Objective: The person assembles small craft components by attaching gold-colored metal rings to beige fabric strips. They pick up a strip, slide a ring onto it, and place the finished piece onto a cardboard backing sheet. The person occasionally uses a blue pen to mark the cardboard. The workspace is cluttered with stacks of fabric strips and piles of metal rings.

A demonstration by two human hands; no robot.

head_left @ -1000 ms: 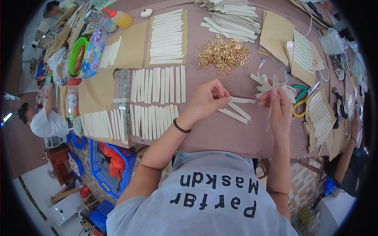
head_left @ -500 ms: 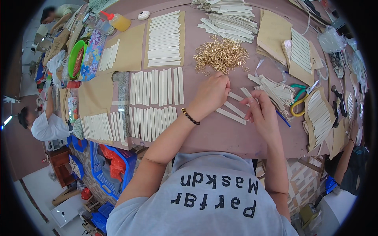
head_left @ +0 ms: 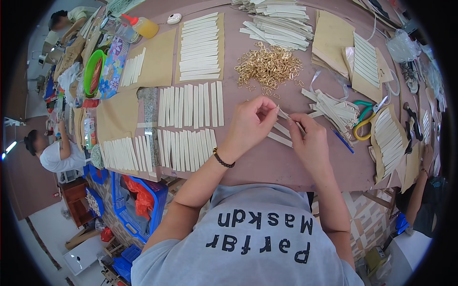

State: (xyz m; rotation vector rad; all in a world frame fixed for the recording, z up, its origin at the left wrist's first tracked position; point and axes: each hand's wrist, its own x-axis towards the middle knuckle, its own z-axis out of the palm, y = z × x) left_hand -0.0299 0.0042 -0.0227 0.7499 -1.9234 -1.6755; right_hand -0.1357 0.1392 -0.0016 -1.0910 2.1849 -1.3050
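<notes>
My left hand (head_left: 250,124) is pinched at the tip of a narrow white strip (head_left: 284,115); what lies between its fingertips is too small to make out. My right hand (head_left: 309,138) grips the same strip, thumb and fingers closed on it. Just beyond my hands lies a heap of small gold metal rings (head_left: 267,69), a few of them loose at its near edge. Two more white strips (head_left: 279,138) rest on the table under my hands, partly covered by the right one. A jumbled pile of strips (head_left: 336,107) is to the right of my right hand.
Rows of strips (head_left: 191,105) lie to the left, others on brown paper sheets (head_left: 157,57). Green- and yellow-handled scissors (head_left: 365,119) and a blue pen (head_left: 342,140) are at right. A yellow squeeze bottle (head_left: 145,27) stands far left. Co-workers sit at both sides.
My left hand has drawn back from the edge of the ring heap toward my right hand. Its fingertips now meet the end of the strip my right hand holds.
</notes>
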